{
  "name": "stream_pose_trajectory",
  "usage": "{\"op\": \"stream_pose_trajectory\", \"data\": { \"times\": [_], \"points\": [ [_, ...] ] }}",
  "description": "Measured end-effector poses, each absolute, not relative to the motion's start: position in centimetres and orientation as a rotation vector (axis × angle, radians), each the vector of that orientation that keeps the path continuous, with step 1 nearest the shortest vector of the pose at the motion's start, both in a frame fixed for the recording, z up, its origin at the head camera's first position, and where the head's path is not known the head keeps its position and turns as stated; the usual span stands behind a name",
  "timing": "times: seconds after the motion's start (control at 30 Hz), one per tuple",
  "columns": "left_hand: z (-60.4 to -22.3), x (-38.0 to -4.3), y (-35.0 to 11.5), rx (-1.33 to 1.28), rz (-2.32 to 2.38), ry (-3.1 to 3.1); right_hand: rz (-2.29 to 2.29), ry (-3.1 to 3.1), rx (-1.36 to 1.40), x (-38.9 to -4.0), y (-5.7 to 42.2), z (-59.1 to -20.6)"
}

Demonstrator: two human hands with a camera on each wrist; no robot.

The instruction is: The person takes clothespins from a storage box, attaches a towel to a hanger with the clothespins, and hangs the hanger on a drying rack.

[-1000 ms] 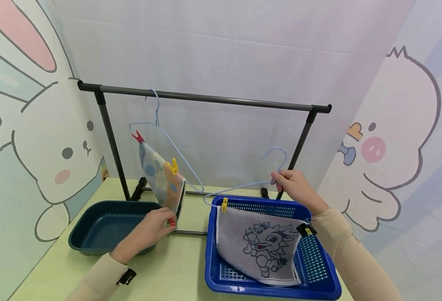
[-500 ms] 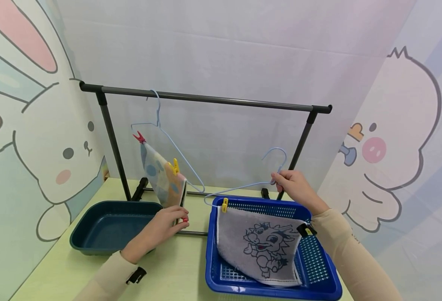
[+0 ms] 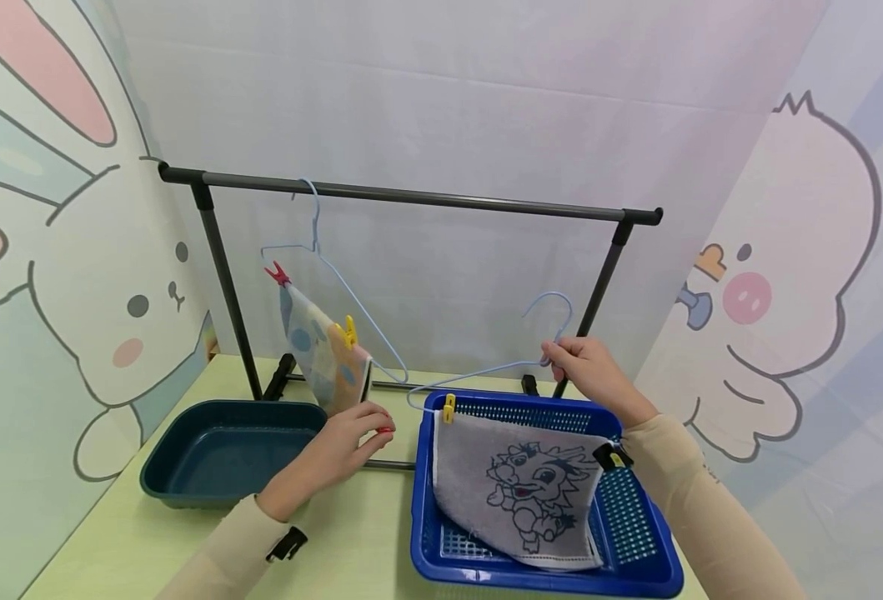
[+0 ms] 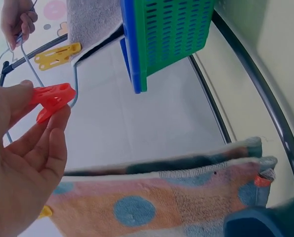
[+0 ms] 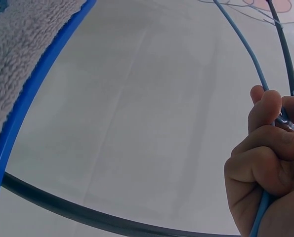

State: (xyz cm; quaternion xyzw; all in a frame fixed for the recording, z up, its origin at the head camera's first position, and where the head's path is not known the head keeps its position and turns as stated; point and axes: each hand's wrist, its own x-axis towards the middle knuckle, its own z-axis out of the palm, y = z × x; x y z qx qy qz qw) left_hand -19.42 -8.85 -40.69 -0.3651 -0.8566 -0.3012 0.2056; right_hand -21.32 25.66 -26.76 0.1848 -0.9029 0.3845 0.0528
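Note:
My left hand (image 3: pixel 343 442) pinches a small red clothespin (image 4: pixel 55 96) between thumb and fingertips, beside the hanging patterned towel (image 3: pixel 309 350). My right hand (image 3: pixel 589 372) grips a light blue wire hanger (image 3: pixel 486 369) at its neck, below the hook. A grey towel (image 3: pixel 479 492) with a dragon drawing hangs from that hanger, over the blue basket (image 3: pixel 542 581). A yellow clothespin (image 3: pixel 449 408) clips the grey towel's left corner to the wire. Near the right corner a bit of yellow shows, partly hidden by the black wrist buckle.
A second blue hanger (image 3: pixel 358 304) hangs on the black rack's bar (image 3: pixel 441 198). A red clothespin (image 3: pixel 278 273) and a yellow clothespin (image 3: pixel 348 332) hold the patterned towel on it. The dark green basin (image 3: pixel 223 502) stands at left on the pale table (image 3: pixel 358 542).
My left hand has moved right, away from the patterned towel's lower edge, with the red clothespin in its fingers. The right hand and its hanger have stayed almost still.

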Motion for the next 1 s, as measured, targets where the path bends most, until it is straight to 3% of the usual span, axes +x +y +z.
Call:
{"op": "stream_pose_trajectory", "data": {
  "times": [0.3, 0.63, 1.0],
  "points": [
    [-39.6, -18.9, -7.1, -0.959, -0.867, -2.481, 1.151, -2.769, 0.524, -23.4, 26.9, -28.7],
    [-39.0, -18.7, -5.6, -1.085, -0.952, -2.482, 1.173, -2.722, 0.6, -20.9, 25.2, -26.5],
    [-38.6, -18.3, -4.0, -1.174, -1.071, -2.471, 1.192, -2.714, 0.606, -20.8, 25.1, -26.2]
  ]
}}
